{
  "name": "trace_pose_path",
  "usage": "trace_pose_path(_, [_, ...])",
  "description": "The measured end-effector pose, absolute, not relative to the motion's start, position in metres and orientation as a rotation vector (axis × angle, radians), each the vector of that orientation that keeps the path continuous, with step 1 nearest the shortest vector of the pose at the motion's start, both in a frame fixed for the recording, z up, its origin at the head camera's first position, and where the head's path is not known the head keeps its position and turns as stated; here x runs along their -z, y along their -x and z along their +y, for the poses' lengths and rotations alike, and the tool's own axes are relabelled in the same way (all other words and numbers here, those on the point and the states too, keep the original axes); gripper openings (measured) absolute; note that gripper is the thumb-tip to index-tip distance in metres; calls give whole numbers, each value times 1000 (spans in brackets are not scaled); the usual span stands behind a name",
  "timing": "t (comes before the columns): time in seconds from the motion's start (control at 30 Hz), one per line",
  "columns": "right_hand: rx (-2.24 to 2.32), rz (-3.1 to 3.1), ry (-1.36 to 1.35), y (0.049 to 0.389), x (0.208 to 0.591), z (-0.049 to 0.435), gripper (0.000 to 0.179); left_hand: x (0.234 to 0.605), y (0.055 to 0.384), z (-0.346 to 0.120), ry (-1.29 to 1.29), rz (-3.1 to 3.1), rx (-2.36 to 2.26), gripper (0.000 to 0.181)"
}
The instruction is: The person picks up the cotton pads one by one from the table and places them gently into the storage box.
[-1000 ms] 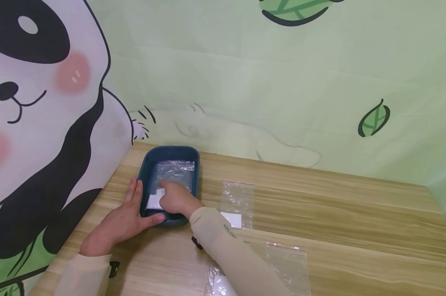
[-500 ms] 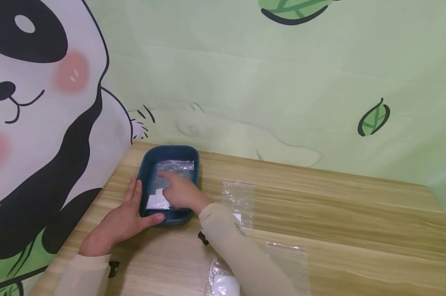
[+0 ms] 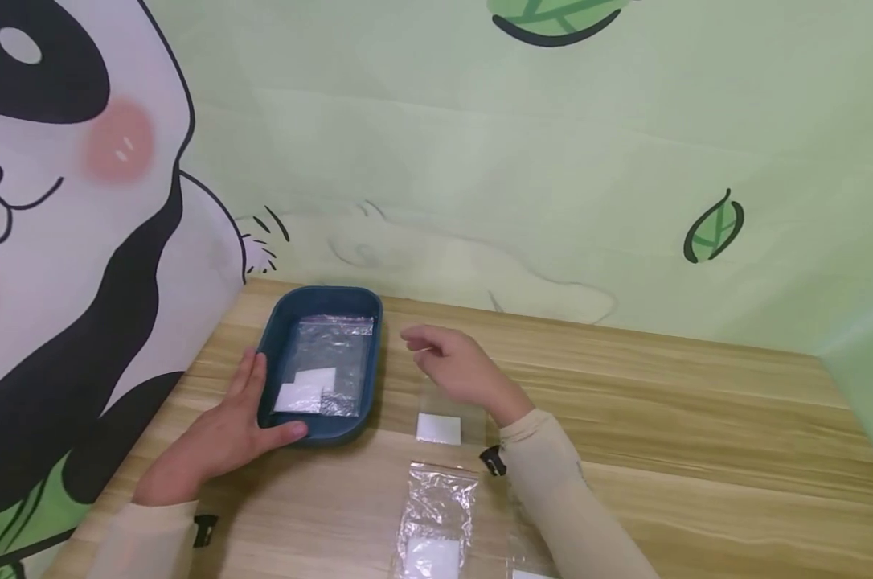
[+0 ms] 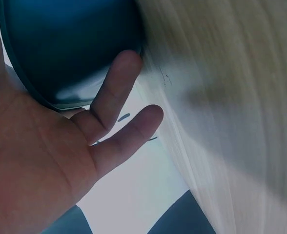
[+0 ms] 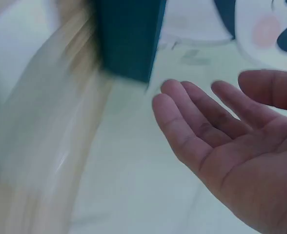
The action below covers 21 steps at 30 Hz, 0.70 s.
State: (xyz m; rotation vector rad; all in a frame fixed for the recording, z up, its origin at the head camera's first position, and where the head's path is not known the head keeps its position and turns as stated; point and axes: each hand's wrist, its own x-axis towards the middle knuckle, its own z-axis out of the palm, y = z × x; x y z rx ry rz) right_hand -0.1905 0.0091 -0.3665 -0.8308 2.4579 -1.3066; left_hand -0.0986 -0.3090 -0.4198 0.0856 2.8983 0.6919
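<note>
A dark blue rectangular tray (image 3: 328, 435) stands at the back left of the wooden table. Inside it lie clear zip bags (image 3: 335, 346) that overlap, with white patches at their lower left. My left hand (image 3: 215, 438) rests against the tray's near left corner, straight fingers along the outer wall and thumb on the front rim. Its palm and two spread fingers (image 4: 129, 136) show in the left wrist view. To the tray's right, my right hand (image 3: 461, 370) hovers above the table with nothing in it, fingers loosely bent. Beneath it lies another clear bag with a white patch (image 3: 439, 429).
Nearer the front lies a clear bag (image 3: 440, 490) with a white patch. Another bag (image 3: 521, 540) is partly covered by the right sleeve (image 3: 559, 482). A green wall sheet (image 3: 436, 161) with a panda print borders the table at the back and left.
My right hand has lifted out of the tray and moved right, over the table. The bags in the tray are uncovered. My left hand stays at the tray; the view has shifted slightly.
</note>
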Motion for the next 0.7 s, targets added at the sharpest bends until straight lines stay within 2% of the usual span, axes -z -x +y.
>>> trace_pose_path(0.3, [1237, 2572, 568, 200, 412, 84, 33, 421, 97, -312, -108, 2907, -686, 125])
trace_pose_path(0.7, [1406, 2395, 401, 201, 431, 108, 39, 421, 100, -312, -120, 2889, -675, 124])
